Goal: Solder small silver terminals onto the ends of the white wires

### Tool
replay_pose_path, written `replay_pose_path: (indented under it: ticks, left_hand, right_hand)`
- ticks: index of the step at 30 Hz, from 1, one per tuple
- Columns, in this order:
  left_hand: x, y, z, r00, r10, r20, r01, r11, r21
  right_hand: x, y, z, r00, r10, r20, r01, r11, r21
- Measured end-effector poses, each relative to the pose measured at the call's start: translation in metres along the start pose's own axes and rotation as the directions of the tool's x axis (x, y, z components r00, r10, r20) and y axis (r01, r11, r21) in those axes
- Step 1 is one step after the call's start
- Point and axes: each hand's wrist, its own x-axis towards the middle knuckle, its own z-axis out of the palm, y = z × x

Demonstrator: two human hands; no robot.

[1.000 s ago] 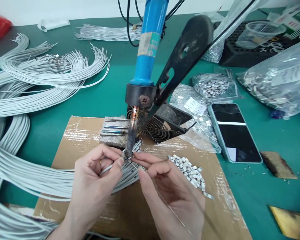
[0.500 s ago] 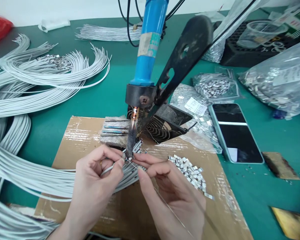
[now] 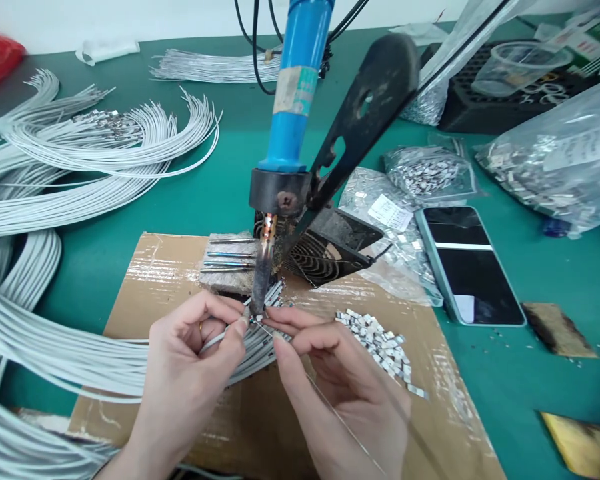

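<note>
A blue-handled soldering iron [image 3: 294, 100] hangs tip down in a black stand [image 3: 365, 113] over a taped cardboard sheet [image 3: 170, 280]. My left hand [image 3: 190, 373] pinches the end of a white wire [image 3: 215, 339] right under the iron's tip [image 3: 261, 287]. My right hand [image 3: 340, 393] pinches a thin solder wire [image 3: 340, 417] and brings its end to the same spot. Both hands' fingertips nearly touch beneath the tip. A loose bundle of white wires [image 3: 55, 347] runs from the left under my left hand.
A pile of small metal terminals [image 3: 380, 343] lies right of my hands. A phone [image 3: 467, 263], bags of terminals [image 3: 555, 167] and a small fan [image 3: 325, 257] sit behind and right. More white wire bundles [image 3: 105, 143] cover the green table on the left.
</note>
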Motion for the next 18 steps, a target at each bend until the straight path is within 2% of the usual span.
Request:
replay_pose_path:
  ticks: [6, 13, 18]
  left_hand:
    - [-0.0008, -0.0056, -0.0017, 1.000, 0.006, 0.007, -0.006, 1.000, -0.016]
    - [-0.0002, 0.0002, -0.0009, 0.999, 0.035, 0.008, -0.035, 0.999, 0.029]
    - [-0.0033, -0.0032, -0.0032, 0.999, 0.026, 0.029, -0.027, 0.999, 0.023]
  right_hand:
    - [0.0014, 0.0010, -0.0014, 1.000, -0.029, -0.005, 0.029, 1.000, -0.013]
    - [0.0024, 0.0012, -0.0012, 0.999, -0.050, 0.001, 0.050, 0.999, 0.000]
    - [0.0026, 0.0021, -0.0017, 0.998, -0.066, -0.001, 0.066, 0.998, -0.010]
